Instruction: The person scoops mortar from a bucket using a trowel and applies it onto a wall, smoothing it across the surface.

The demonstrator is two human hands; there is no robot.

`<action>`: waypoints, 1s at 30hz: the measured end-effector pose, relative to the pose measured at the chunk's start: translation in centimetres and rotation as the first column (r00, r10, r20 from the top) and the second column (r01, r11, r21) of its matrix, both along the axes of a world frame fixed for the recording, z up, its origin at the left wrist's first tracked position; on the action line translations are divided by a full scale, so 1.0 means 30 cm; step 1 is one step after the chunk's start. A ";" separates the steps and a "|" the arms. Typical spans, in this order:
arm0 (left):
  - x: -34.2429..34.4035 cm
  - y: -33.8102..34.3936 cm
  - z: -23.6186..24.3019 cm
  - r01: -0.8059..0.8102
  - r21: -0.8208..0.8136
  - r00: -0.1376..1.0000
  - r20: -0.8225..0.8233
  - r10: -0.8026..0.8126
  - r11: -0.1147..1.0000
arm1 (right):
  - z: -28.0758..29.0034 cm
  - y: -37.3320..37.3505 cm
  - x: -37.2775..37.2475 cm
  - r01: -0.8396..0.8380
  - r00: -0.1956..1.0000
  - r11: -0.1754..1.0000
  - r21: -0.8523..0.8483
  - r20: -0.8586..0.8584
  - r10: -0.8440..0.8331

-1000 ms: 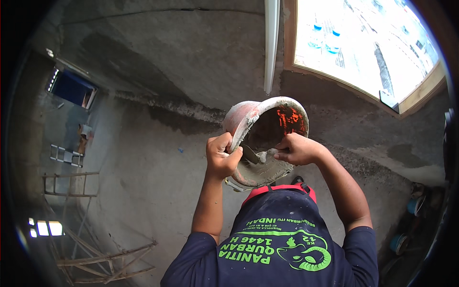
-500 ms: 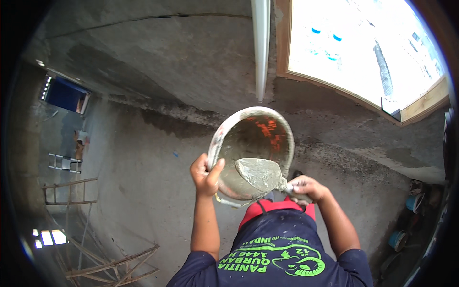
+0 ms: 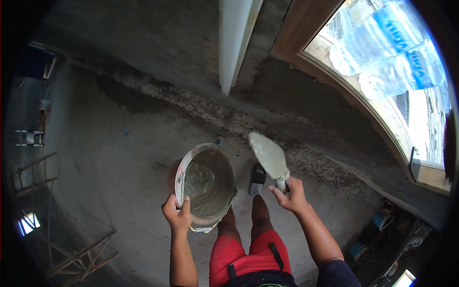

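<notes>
My left hand (image 3: 178,215) grips the near-left rim of a round bucket (image 3: 230,184), the thumb over the edge and the other fingers outside. Wet grey mortar (image 3: 199,178) lies inside and coats the walls. The bucket is tilted so its mouth faces up towards me. To its right, apart from it, my right hand (image 3: 290,195) is closed round the handle of a trowel (image 3: 269,155). Its blade points away and to the left, smeared with grey mortar.
A wall with a white pipe (image 3: 233,48) rises ahead. At right, two clear plastic bottles (image 3: 397,33) lie by a wooden window frame (image 3: 354,86). Wooden trestles (image 3: 83,258) stand at lower left, buckets (image 3: 382,221) at lower right. My sandalled foot (image 3: 257,179) is on the concrete floor.
The trowel has come out of the bucket's mouth and swung to the right. The bucket is lower and further left, and the view has shifted, showing my legs and the bottles larger.
</notes>
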State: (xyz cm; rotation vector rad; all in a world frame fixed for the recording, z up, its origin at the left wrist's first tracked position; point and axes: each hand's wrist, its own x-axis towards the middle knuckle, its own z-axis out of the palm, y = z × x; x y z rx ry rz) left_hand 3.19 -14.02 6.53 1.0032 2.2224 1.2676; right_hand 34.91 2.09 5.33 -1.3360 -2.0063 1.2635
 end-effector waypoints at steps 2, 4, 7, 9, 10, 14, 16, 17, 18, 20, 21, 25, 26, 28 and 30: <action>0.010 -0.022 -0.080 -0.026 -0.042 0.997 0.073 0.029 0.999 | -0.108 0.098 -0.018 0.067 0.989 0.991 0.112 0.125 -0.081; 0.024 -0.040 -0.146 -0.023 -0.070 0.996 0.080 0.029 0.997 | -0.224 0.200 -0.027 0.061 0.977 0.911 0.409 0.162 -0.138; 0.013 -0.063 -0.230 -0.010 -0.097 0.993 0.119 0.022 0.995 | -0.341 0.286 -0.082 0.108 0.980 0.892 0.438 0.103 -0.170; -0.010 -0.089 -0.290 0.000 -0.103 0.986 0.164 0.017 0.995 | -0.396 0.310 -0.130 0.123 0.973 0.885 0.449 0.120 -0.196; -0.022 -0.108 -0.318 0.012 -0.113 0.987 0.163 0.007 0.994 | -0.419 0.319 -0.151 0.141 0.969 0.877 0.460 0.118 -0.218; -0.044 -0.133 -0.372 0.022 -0.137 0.975 0.221 0.009 0.990 | -0.478 0.332 -0.217 0.108 0.968 0.825 0.555 0.132 -0.216; -0.049 -0.131 -0.376 0.045 -0.144 0.976 0.219 -0.012 0.989 | -0.500 0.338 -0.229 0.149 0.961 0.850 0.505 0.130 -0.246; -0.050 -0.130 -0.380 0.068 -0.151 0.978 0.207 -0.035 0.986 | -0.508 0.347 -0.227 0.145 0.961 0.850 0.506 0.134 -0.244; -0.053 -0.133 -0.387 0.068 -0.150 0.977 0.209 -0.035 0.986 | -0.519 0.358 -0.227 0.151 0.958 0.836 0.528 0.129 -0.255; -0.054 -0.143 -0.401 0.107 -0.178 0.980 0.186 -0.073 0.978 | -0.543 0.389 -0.213 0.157 0.956 0.820 0.550 0.123 -0.266; -0.055 -0.146 -0.406 0.109 -0.179 0.980 0.187 -0.075 0.978 | -0.560 0.407 -0.197 0.130 0.950 0.781 0.610 0.149 -0.274; -0.053 -0.138 -0.418 0.113 -0.158 0.980 0.182 -0.084 0.981 | -0.652 0.380 -0.093 0.144 0.915 0.752 0.644 0.202 -0.349; -0.054 -0.136 -0.414 0.113 -0.151 0.981 0.171 -0.086 0.982 | -0.664 0.351 -0.062 0.145 0.915 0.752 0.643 0.202 -0.349; -0.056 -0.135 -0.410 0.112 -0.146 0.985 0.143 -0.091 0.983 | -0.659 0.297 -0.012 0.194 0.921 0.846 0.497 0.204 -0.331; -0.064 -0.145 -0.415 0.106 -0.157 0.990 0.114 -0.089 0.982 | -0.641 0.288 0.015 0.149 0.938 0.864 0.481 0.208 -0.277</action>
